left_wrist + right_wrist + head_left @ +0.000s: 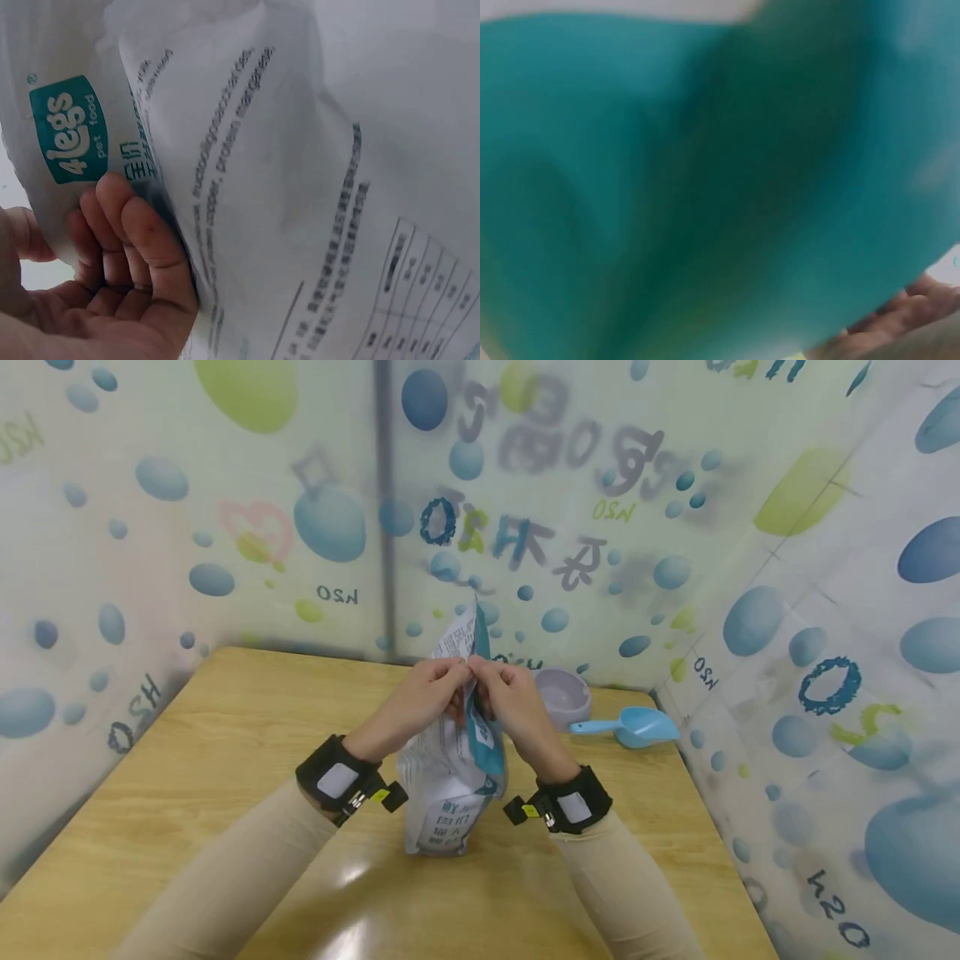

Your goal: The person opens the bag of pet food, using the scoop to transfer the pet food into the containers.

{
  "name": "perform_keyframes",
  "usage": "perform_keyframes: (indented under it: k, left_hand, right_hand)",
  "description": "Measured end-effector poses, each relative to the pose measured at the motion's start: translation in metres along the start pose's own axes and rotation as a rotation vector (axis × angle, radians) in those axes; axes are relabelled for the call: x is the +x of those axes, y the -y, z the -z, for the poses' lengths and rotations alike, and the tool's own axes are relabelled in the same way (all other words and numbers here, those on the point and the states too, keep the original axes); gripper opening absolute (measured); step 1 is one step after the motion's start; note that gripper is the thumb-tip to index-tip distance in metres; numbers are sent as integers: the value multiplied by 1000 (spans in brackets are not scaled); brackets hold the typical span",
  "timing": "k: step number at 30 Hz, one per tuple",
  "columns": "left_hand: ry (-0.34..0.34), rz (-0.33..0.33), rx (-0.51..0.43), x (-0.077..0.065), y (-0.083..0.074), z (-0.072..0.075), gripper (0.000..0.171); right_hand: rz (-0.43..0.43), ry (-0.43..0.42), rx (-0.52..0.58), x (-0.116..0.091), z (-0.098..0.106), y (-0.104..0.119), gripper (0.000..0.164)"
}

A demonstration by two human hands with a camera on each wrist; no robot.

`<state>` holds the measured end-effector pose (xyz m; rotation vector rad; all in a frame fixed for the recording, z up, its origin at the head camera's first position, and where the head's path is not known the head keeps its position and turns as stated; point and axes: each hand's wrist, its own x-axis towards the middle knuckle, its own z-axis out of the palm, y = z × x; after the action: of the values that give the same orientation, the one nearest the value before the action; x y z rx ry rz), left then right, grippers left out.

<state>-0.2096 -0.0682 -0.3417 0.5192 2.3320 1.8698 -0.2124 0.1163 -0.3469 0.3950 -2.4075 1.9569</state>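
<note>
A white and teal pet food bag [442, 764] stands upright on the wooden table, its top folded and creased. My left hand [429, 689] pinches the bag's upper edge between thumb and fingers. Right against it, my right hand [513, 693] pinches the same edge from the other side. In the left wrist view the left hand [127, 277] has curled fingers at the bag's edge, below a teal "4legs pet food" label [69, 129]. Blurred teal bag material [705, 187] fills most of the right wrist view and hides much of the right hand [900, 322].
Behind the bag to the right is a round pale purple bowl [562, 697], partly covered by the right hand. A light blue scoop [641, 727] lies in front of it, near the table's right edge. Patterned walls [322, 602] stand around the wooden table [247, 760].
</note>
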Motion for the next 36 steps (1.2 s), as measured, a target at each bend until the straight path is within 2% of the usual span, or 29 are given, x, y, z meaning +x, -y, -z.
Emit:
perform_keyframes:
  k: [5,11,18,27,36]
  left_hand:
    - [8,-5,4,4,-2,2,38]
    - [15,-24,19,6,-1,3,41]
    - [8,-24,15,3,2,1,42]
    - [-5,-19,20,6,6,-1,44]
    - [-6,-29,-34,5,7,-6,44]
  right_hand:
    - [-25,32,-8,4,2,2,59]
    - [-52,82,4,7,5,3,52]
    - [-22,140,-14,4,8,4,45]
    - [4,97,26,5,7,-2,45]
    - [39,54,101,4,4,-8,42]
